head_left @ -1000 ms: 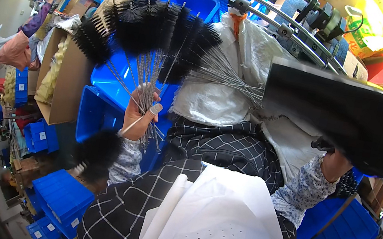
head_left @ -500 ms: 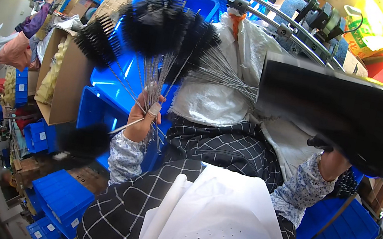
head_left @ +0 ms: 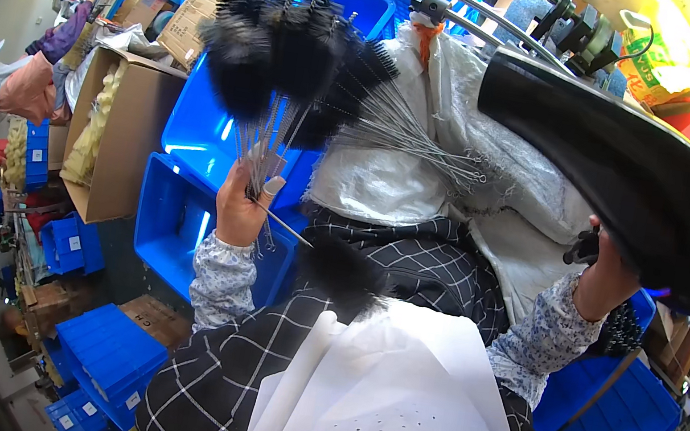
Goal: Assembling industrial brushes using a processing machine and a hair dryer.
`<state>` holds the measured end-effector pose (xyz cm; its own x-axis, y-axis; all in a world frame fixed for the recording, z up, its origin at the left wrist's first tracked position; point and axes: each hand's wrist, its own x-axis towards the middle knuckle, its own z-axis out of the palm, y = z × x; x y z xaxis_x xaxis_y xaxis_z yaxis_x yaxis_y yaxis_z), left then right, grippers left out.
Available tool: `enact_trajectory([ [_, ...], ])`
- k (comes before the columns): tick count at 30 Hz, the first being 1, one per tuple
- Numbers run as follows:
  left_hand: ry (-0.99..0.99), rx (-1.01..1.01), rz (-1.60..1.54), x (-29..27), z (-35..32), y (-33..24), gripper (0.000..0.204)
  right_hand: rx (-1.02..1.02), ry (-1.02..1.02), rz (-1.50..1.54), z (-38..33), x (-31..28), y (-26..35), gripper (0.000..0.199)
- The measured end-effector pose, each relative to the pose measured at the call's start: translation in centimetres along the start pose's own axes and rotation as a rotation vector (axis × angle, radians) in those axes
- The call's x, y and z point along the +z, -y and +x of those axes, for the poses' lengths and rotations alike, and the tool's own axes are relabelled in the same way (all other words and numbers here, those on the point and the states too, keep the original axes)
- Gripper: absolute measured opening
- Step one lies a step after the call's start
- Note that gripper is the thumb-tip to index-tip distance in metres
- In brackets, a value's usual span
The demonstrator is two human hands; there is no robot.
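My left hand (head_left: 240,206) is closed round the thin wire stems of a bunch of black bristle brushes (head_left: 276,51), whose heads point up and away from me. A pale cover is on its thumb. From the same hand a single black brush (head_left: 345,271) sticks out to the right, above my lap. More wire-stemmed brushes (head_left: 417,132) lie behind, on a white woven sack (head_left: 372,186). My right hand (head_left: 606,279) is closed on a large black tube-shaped tool (head_left: 607,158), like a hair dryer in outline. Its grip is mostly hidden.
Blue bins (head_left: 168,219) stand beside my left arm, and another blue bin (head_left: 618,430) is at the lower right. A machine with metal rods (head_left: 483,30) sits at the back. An open carton (head_left: 135,146) stands at left. A person in a hat (head_left: 27,88) works further left.
The single brush has swung from the left of my left hand to its right. My left hand has shifted slightly left. The black tool has tilted, its right end lower and its left end raised.
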<state>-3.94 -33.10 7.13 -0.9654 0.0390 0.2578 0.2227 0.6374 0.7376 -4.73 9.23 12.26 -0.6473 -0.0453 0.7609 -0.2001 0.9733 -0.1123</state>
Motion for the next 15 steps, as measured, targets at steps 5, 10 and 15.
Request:
enact_trajectory([
  [5,0.030,-0.141,-0.192,0.4,-0.3,0.5,0.049,0.200,0.004,0.224,-1.3,0.8,-0.7,0.052],
  [10,0.020,-0.195,-0.558,0.9,0.2,-0.9,0.052,0.014,0.172,-0.228,-1.6,0.2,-0.7,0.056],
  [15,0.158,-0.287,-1.133,0.3,-0.1,-1.2,0.065,0.165,0.099,0.143,-1.5,-0.1,-0.8,0.053],
])
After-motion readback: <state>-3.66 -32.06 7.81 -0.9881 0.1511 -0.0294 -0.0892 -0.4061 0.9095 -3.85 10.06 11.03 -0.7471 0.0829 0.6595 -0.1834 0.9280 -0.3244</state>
